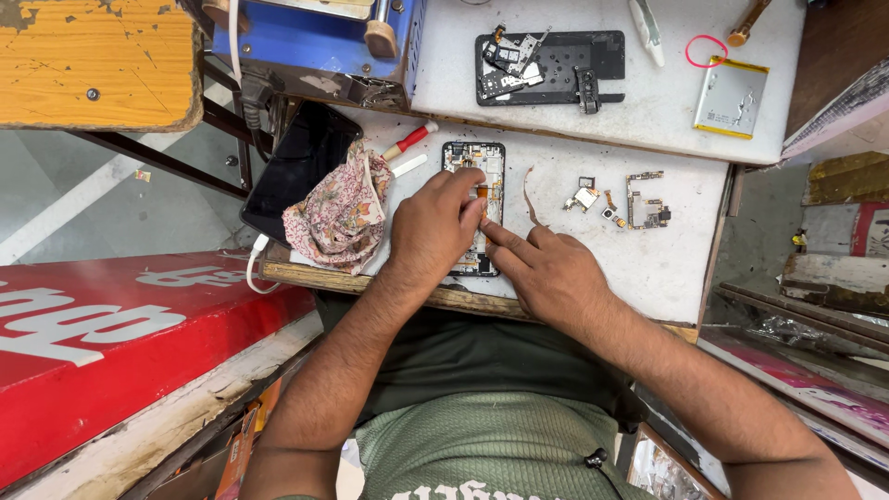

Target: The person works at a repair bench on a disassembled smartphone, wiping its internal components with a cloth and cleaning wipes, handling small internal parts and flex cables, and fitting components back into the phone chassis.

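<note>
Both hands rest on an opened phone [474,176] lying back-up near the front edge of the white bench [667,268]. The left hand [431,227] is curled, fingertips pinching at the phone's middle (what they hold cannot be told). The right hand [551,273] is loosely closed, forefinger extended onto the phone. Beside them: a floral cloth [338,213], loose circuit boards [644,204]. Farther back: a red-handled tool [410,141], a black frame [556,67], a silver battery [732,97].

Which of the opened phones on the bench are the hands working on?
The near phone, upright under both hands; the other phone lies sideways, farther back, untouched.
</note>
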`<state>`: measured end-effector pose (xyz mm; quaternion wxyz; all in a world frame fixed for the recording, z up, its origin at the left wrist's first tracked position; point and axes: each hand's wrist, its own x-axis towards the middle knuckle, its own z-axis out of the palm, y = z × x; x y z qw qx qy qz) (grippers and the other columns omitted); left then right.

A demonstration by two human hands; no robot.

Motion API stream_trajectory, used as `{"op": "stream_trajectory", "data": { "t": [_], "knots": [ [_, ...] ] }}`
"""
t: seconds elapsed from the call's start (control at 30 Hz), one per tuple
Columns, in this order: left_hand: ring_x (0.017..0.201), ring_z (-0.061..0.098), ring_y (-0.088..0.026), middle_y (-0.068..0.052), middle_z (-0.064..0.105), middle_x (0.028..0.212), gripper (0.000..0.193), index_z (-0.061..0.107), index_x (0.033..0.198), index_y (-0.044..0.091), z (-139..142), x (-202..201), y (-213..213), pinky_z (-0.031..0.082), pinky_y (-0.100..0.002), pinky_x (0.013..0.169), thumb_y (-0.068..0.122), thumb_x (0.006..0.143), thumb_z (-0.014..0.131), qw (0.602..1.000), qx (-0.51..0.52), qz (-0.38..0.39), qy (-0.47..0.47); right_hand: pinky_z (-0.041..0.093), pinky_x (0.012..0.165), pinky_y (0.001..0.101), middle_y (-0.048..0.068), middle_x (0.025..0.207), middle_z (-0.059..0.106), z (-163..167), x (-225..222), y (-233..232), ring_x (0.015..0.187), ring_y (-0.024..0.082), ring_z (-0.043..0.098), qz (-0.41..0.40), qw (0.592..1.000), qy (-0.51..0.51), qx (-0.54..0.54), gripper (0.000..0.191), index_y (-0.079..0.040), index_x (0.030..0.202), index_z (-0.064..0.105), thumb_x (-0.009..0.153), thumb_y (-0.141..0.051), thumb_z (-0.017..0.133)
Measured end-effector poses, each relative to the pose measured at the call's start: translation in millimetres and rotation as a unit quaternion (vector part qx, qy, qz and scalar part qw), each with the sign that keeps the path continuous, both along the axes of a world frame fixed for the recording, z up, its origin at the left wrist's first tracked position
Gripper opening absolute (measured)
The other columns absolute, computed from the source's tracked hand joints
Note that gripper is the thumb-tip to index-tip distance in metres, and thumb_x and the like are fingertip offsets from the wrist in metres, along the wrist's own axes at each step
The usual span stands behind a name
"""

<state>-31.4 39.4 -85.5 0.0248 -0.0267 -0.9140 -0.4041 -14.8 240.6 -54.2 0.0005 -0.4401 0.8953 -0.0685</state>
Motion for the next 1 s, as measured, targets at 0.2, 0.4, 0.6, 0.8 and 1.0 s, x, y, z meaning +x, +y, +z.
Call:
{"op": "stream_trajectory", "data": {
  "t": [0.2,0.4,0.6,0.8,1.0],
  "knots": [
    [0.083,0.072,-0.028,-0.010,0.067,0.103,0.031,0.063,0.125,0.007,-8.7,16.5,5.0,0.061,-0.039,0.067,0.015,0.097,0.073,0.989,-0.031,0.007,0.143,0.055,0.064,0.0349,-0.002,0.140,0.064,-2.2,-1.0,1.0,0.080,0.020,0.058,-0.003,0.999,0.005,-0.035,0.037,-0.013,0.114,0.070,0.077,-0.010,0.073],
    [0.092,0.071,-0.026,-0.008,0.068,0.111,0.033,0.066,0.125,0.011,-5.3,29.0,7.0,0.061,-0.038,0.073,0.010,0.093,0.071,0.983,-0.115,-0.017,0.143,0.054,0.062,0.0347,-0.001,0.138,0.066,-4.6,-2.7,2.9,0.078,0.020,0.057,0.001,0.998,0.005,-0.060,0.040,-0.013,0.114,0.070,0.075,-0.007,0.073],
    [0.087,0.071,-0.033,-0.012,0.067,0.108,0.035,0.065,0.124,0.006,3.2,17.1,7.5,0.059,-0.043,0.070,0.020,0.094,0.075,0.995,-0.051,0.008,0.085,0.054,0.062,0.0345,-0.001,0.138,0.065,-5.6,-3.4,3.0,0.077,0.019,0.056,-0.004,0.998,-0.002,-0.065,0.042,-0.014,0.116,0.071,0.075,-0.008,0.074],
    [0.072,0.072,-0.030,-0.009,0.071,0.079,0.028,0.065,0.094,0.010,16.8,-25.9,-2.5,0.056,-0.046,0.064,0.032,0.086,0.081,0.994,-0.024,0.016,-0.107,0.053,0.063,0.0345,-0.003,0.142,0.064,-6.4,-2.8,4.2,0.075,0.019,0.056,-0.004,0.997,-0.005,-0.071,0.040,-0.015,0.115,0.072,0.076,-0.010,0.075],
    [0.070,0.073,-0.029,-0.007,0.071,0.074,0.028,0.063,0.091,0.011,27.7,-34.5,-3.8,0.056,-0.046,0.064,0.033,0.088,0.079,0.987,-0.058,-0.018,-0.147,0.052,0.062,0.0322,-0.005,0.140,0.067,-7.3,-2.7,5.4,0.073,0.017,0.055,-0.015,0.995,-0.005,-0.102,0.037,-0.016,0.114,0.073,0.078,-0.006,0.074]
  ]
}}
